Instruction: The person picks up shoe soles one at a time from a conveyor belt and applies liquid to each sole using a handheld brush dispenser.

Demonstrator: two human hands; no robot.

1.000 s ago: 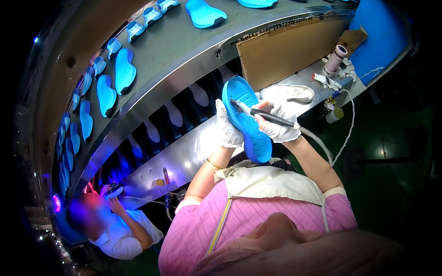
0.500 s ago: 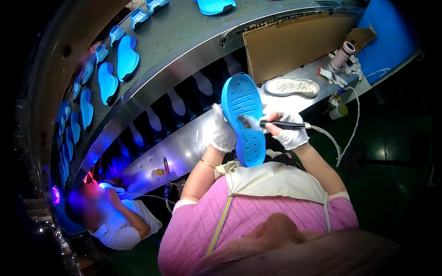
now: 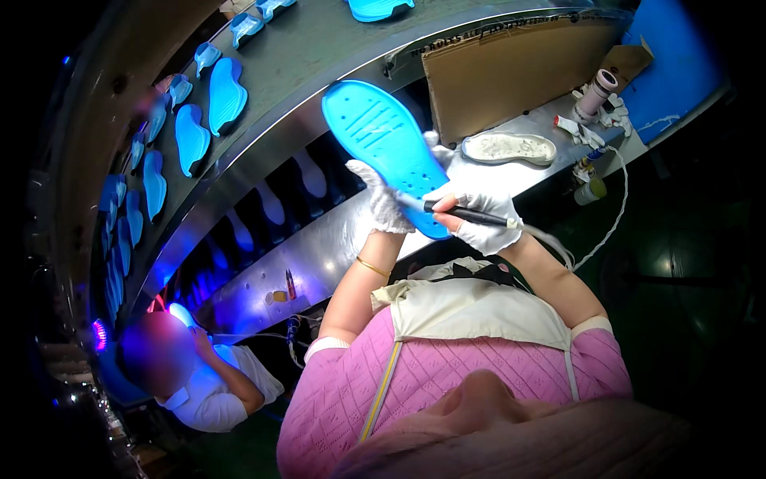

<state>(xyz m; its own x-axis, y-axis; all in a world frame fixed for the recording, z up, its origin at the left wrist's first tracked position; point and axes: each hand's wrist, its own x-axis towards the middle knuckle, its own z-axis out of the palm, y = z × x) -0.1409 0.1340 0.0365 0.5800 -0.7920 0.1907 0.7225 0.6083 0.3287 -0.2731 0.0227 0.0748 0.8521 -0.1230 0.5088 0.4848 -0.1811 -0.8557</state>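
A bright blue shoe sole [image 3: 383, 136] slants up and to the left in front of me. My left hand [image 3: 384, 203], in a white glove, grips its lower left edge, and white glove fingers show past the sole's right side. Between the fingers of my right hand [image 3: 488, 227], gloved with bare fingertips, is a black-handled brush [image 3: 471, 214] with a pale tube running from its back end. The pale brush tip lies over the lower part of the sole, near its small holes; whether it touches is hard to tell.
A conveyor belt [image 3: 319, 48] curves across the far left, bearing several blue soles [image 3: 227, 96]. On the metal bench lie a white sole [image 3: 508, 148] and a pink bottle [image 3: 594, 96], before a cardboard sheet [image 3: 519, 76]. Another person [image 3: 215, 383] works at the lower left.
The sole has moved up and left and tilted leftward. The brush has shifted from the sole's middle towards its lower end. Soles on the belt have moved slightly right.
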